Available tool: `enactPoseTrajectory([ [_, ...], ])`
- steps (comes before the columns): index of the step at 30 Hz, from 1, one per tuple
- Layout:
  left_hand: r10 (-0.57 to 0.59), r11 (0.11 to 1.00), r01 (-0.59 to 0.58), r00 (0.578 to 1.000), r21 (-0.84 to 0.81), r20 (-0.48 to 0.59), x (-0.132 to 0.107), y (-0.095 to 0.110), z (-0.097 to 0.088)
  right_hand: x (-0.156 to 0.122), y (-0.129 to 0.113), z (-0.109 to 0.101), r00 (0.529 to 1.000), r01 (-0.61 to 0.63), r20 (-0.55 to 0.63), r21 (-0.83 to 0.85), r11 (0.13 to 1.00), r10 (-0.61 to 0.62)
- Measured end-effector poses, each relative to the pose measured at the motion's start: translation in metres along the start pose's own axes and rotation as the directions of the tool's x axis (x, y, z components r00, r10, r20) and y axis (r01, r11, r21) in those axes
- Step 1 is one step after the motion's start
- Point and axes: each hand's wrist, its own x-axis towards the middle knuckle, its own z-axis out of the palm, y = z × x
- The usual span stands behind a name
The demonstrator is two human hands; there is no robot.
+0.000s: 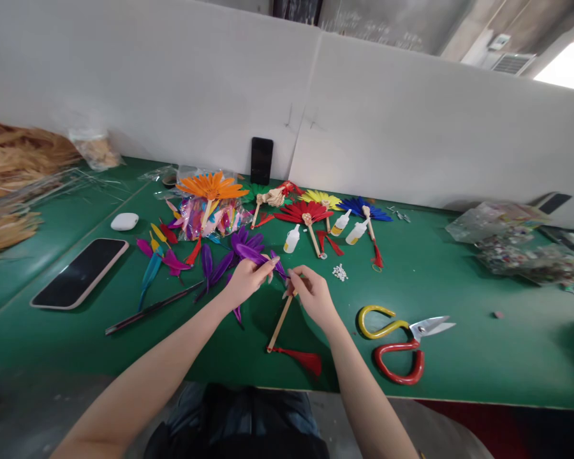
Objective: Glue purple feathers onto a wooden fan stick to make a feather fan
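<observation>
My left hand is closed, pinching a purple feather by its length. Close beside it, my right hand grips the top of a wooden fan handle near the feather's lower end. The handle slants down toward me, with a red tassel lying on the table from its end. My fingers partly hide where feather and handle meet. More purple feathers lie just beyond and left of my left hand.
Large scissors lie right of my hands. Several finished feather fans, glue bottles and white beads are ahead. Tweezers, coloured feathers and a phone lie left. A white partition stands behind.
</observation>
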Motion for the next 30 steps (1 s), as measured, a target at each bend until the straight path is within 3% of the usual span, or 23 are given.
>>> enactPoseTrajectory([
  [9, 0.039, 0.997, -0.043, 0.997, 0.066, 0.069, -0.004, -0.001, 0.004, -0.001, 0.001, 0.002, 0.993, -0.017, -0.116, -0.131, 0.991, 0.002],
  [14, 0.025, 1.000, -0.025, 1.000, -0.012, 0.002, -0.002, 0.000, -0.001, 0.002, 0.001, -0.008, 0.977, -0.058, -0.209, -0.017, 0.998, 0.053],
  [19, 0.031, 0.999, -0.031, 0.999, -0.029, 0.008, -0.001, -0.001, -0.003, 0.003, -0.002, -0.012, 0.993, -0.048, -0.098, 0.130, 0.990, 0.061],
  [30, 0.055, 0.997, -0.055, 0.998, 0.050, -0.010, 0.001, -0.005, -0.004, 0.001, 0.000, -0.012, 1.000, 0.006, 0.016, 0.008, 1.000, -0.006],
])
